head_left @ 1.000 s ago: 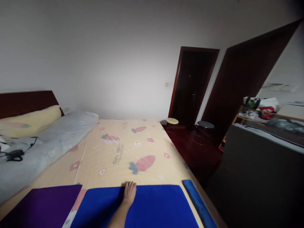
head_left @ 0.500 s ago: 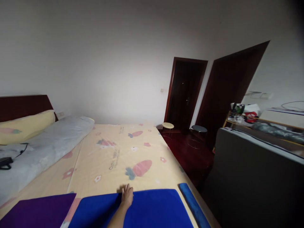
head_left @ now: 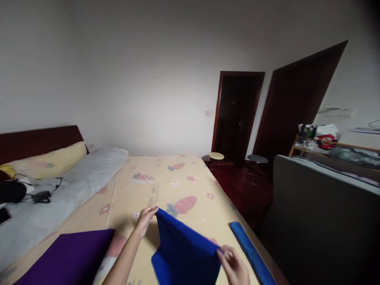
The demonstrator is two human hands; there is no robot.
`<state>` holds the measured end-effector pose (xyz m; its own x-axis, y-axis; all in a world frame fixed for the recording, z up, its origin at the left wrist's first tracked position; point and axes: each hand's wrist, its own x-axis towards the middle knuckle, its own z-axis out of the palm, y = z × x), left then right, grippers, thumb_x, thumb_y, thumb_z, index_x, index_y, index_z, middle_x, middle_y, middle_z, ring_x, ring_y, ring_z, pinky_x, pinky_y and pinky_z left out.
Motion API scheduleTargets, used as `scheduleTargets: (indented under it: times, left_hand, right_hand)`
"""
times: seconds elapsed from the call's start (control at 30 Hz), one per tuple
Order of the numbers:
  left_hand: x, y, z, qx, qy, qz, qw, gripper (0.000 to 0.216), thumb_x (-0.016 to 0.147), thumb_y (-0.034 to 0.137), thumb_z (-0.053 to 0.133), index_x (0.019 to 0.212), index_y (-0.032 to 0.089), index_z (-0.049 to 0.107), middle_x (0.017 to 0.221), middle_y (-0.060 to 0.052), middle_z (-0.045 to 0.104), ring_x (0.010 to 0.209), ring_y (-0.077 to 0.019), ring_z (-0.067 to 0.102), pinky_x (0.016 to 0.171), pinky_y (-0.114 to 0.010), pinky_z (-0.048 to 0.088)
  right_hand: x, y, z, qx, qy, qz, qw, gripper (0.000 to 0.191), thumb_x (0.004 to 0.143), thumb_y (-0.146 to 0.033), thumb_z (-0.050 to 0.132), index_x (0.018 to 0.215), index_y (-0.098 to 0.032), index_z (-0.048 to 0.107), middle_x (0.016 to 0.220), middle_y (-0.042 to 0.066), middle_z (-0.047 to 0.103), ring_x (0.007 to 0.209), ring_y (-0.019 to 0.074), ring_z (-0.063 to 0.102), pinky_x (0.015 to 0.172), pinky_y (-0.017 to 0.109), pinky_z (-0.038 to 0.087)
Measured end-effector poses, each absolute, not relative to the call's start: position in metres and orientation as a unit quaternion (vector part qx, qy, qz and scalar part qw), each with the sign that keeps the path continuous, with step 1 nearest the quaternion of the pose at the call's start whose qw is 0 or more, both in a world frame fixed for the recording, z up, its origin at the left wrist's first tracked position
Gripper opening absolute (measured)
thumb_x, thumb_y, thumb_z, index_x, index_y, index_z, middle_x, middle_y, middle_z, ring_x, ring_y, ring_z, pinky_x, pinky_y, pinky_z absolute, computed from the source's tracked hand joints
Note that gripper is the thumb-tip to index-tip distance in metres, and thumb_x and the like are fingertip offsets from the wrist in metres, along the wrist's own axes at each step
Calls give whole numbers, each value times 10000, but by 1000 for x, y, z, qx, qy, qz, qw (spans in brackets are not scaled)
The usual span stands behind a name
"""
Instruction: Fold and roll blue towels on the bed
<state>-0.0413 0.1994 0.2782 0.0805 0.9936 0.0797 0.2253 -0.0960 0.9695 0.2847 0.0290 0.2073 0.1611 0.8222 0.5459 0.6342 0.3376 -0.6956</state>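
Note:
A blue cloth (head_left: 184, 253) is lifted off the bed, stretched between my two hands. My left hand (head_left: 145, 220) pinches its far top corner. My right hand (head_left: 234, 265) grips its near right corner at the bottom of the view. Both hands are closed on the fabric. Under the cloth lies the yellow bedsheet (head_left: 166, 186) printed with carrots and flowers. A purple cloth (head_left: 68, 257) lies flat on the bed to the left of my left arm.
A rolled blue cloth (head_left: 252, 253) lies at the bed's right edge. A grey pillow (head_left: 68, 186), a yellow pillow (head_left: 50, 162) and a black charger with cable (head_left: 41, 196) are at the headboard. Two small round stools (head_left: 216, 156) stand near dark doors. A grey panel (head_left: 323, 213) rises on the right.
The blue cloth lay flat with my left hand resting on its far edge. Now both hands hold its corners and it is raised off the bed. My right hand has come into view.

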Motion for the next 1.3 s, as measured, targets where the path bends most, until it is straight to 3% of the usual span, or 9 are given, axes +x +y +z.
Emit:
scheduleTargets:
  times: [0.07, 0.13, 0.33, 0.6, 0.8, 0.97, 1.3]
  left_hand:
    - [-60, 179, 304, 572, 488, 479, 453, 440, 667, 599, 662, 790, 176, 674, 793, -24, 699, 780, -157, 621, 742, -275, 449]
    - [-74, 159, 325, 551, 471, 507, 467, 408, 635, 553, 724, 775, 172, 679, 765, -20, 698, 741, -146, 622, 738, -276, 462]
    - [-97, 117, 367, 501, 460, 577, 452, 395, 594, 491, 793, 781, 161, 683, 724, -15, 704, 666, -130, 616, 670, -259, 470]
    - [-105, 89, 384, 483, 461, 612, 424, 427, 550, 480, 824, 771, 160, 646, 696, 0, 697, 658, -127, 626, 659, -252, 476]
    - [-106, 81, 378, 496, 458, 615, 407, 588, 577, 458, 819, 1053, 160, 644, 700, -6, 732, 688, -154, 670, 681, -272, 508]
    - [-102, 83, 368, 525, 459, 604, 386, 460, 583, 516, 791, 856, 152, 726, 846, -90, 773, 823, -208, 694, 732, -302, 531]
    - [-96, 76, 371, 581, 467, 547, 381, 388, 576, 416, 804, 861, 166, 724, 864, -74, 780, 846, -224, 710, 806, -329, 538]
  right_hand:
    - [296, 41, 245, -561, -559, 198, 578, 462, 856, -539, 557, 1131, -175, 638, 821, 40, 723, 742, 172, 680, 644, 265, 572]
    - [302, 53, 283, -537, -546, 255, 591, 547, 808, -558, 612, 1180, -157, 635, 751, 39, 722, 691, 175, 671, 624, 282, 570]
    - [300, 83, 346, -487, -600, 258, 580, 472, 734, -579, 672, 944, -161, 734, 890, 87, 757, 833, 222, 695, 770, 356, 569]
    - [280, 78, 351, -495, -636, 220, 549, 506, 811, -627, 538, 847, -157, 722, 841, 75, 743, 788, 206, 673, 750, 336, 535]
    - [279, 61, 346, -493, -638, 222, 548, 505, 799, -640, 551, 847, -167, 718, 854, 84, 750, 801, 225, 680, 766, 342, 541]
    - [286, 50, 344, -500, -638, 218, 544, 517, 791, -666, 537, 832, -183, 718, 840, 88, 752, 790, 235, 688, 740, 335, 550]
    - [307, 52, 347, -532, -633, 193, 529, 524, 785, -668, 535, 824, -176, 709, 794, 80, 737, 756, 234, 663, 715, 334, 505]
